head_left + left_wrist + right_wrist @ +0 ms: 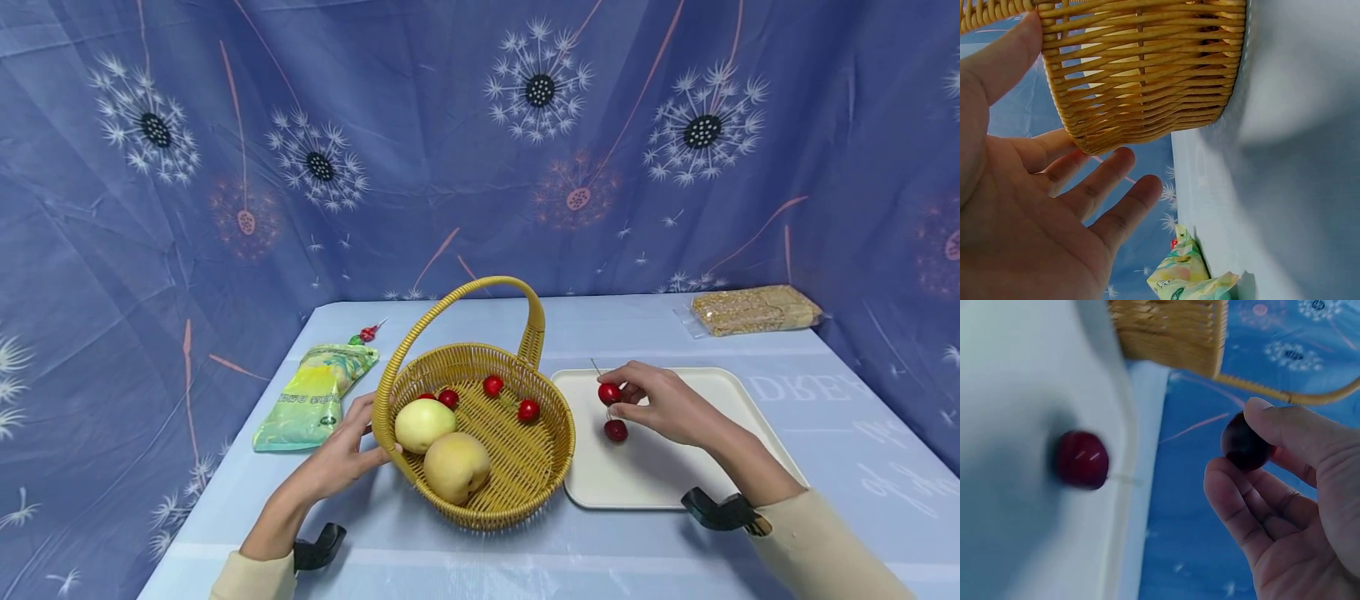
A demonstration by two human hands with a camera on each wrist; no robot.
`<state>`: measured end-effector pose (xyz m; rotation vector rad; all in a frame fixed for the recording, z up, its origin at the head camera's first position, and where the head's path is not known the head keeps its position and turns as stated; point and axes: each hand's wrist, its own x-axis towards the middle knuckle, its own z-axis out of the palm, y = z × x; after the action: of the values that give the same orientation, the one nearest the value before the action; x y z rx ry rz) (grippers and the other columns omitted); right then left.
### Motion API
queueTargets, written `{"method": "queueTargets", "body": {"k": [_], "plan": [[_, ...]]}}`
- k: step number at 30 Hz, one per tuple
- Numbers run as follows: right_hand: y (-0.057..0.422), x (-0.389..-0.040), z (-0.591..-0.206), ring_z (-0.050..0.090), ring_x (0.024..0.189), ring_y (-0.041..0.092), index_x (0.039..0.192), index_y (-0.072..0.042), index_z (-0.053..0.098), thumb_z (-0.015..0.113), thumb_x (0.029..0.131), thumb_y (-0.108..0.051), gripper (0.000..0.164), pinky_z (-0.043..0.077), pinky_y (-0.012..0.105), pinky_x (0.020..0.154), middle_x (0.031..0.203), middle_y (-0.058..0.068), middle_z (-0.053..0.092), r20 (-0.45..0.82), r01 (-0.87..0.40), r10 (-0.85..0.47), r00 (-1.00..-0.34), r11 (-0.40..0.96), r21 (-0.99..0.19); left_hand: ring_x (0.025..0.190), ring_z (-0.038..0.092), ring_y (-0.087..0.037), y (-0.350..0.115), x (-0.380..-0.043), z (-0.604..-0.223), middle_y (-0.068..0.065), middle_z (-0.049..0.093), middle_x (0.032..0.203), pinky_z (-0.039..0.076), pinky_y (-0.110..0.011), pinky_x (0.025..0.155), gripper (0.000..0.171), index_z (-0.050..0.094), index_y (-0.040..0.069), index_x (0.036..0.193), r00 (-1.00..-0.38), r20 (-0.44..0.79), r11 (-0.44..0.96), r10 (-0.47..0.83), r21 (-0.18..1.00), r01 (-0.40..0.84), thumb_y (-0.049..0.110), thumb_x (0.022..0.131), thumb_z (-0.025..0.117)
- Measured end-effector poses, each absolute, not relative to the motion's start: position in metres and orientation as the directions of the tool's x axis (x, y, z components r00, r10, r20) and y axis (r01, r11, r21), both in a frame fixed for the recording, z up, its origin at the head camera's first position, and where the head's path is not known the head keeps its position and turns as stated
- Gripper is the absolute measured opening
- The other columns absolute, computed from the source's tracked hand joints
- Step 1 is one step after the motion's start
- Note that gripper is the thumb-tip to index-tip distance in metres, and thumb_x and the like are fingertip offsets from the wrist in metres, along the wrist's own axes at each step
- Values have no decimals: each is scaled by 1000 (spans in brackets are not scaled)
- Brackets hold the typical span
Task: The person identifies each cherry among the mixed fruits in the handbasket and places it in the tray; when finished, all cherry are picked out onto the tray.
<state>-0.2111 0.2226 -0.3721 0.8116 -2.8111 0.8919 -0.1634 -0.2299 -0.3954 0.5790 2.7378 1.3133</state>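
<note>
You're pinching a round, glossy red cherry [609, 395] in your right hand [663, 404], above the tray [637, 490]; only the right wrist view shows it clear of the second cherry [1083, 459]. Your left hand [341, 462], fingers spread, touches the basket [480, 518], though contact looks partly hidden.

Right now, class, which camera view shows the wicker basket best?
Head view: the wicker basket shows nearly whole, handle included. Left wrist view shows its side close, cropped; right wrist view, part of its wall and handle.
</note>
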Motion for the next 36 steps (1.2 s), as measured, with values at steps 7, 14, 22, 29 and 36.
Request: {"method": "queueTargets", "body": {"k": [7, 14, 22, 29, 36], "plan": [[244, -207, -392, 56, 77, -2, 113, -11, 65, 75, 77, -10, 37, 51, 24, 67, 95, -4, 67, 257, -499, -428, -867, 722, -480, 138, 26, -33, -231, -165, -395, -9, 28, 148, 32, -62, 108, 64, 41, 15, 141, -926, 115, 566, 360, 762, 315, 28, 85, 69], [256, -207, -408, 56, 75, -2, 113, -6, 65, 76, 76, -10, 38, 51, 22, 66, 92, -2, 67, 210, -454, -405, -890, 742, -493, 138, 26, -32, -231, -164, -395, -8, 28, 148, 32, -62, 108, 65, 41, 15, 141, -929, 109, 569, 353, 763, 305, 26, 84, 70], [260, -210, -421, 59, 79, 4, 112, -6, 65, 75, 76, -12, 39, 50, 23, 69, 93, -4, 65, 131, -428, -419, -899, 769, -475, 139, 25, -33, -231, -164, -395, -9, 28, 148, 32, -63, 107, 65, 40, 15, 142, -928, 108, 569, 356, 763, 307, 28, 85, 69], [261, -212, -427, 56, 79, 4, 113, -8, 64, 75, 76, -16, 39, 48, 22, 67, 94, -5, 64, 98, -419, -425, -900, 782, -461, 139, 25, -34, -231, -164, -395, -9, 28, 148, 33, -62, 107, 68, 39, 15, 143, -927, 108, 571, 358, 761, 309, 32, 85, 69], [262, -212, -427, 53, 76, 3, 112, -10, 65, 76, 76, -18, 39, 44, 21, 65, 91, -5, 63, 85, -404, -413, -907, 792, -458, 138, 26, -34, -231, -164, -396, -10, 28, 148, 32, -63, 108, 64, 43, 15, 140, -926, 119, 561, 359, 765, 316, 31, 84, 69]]}}
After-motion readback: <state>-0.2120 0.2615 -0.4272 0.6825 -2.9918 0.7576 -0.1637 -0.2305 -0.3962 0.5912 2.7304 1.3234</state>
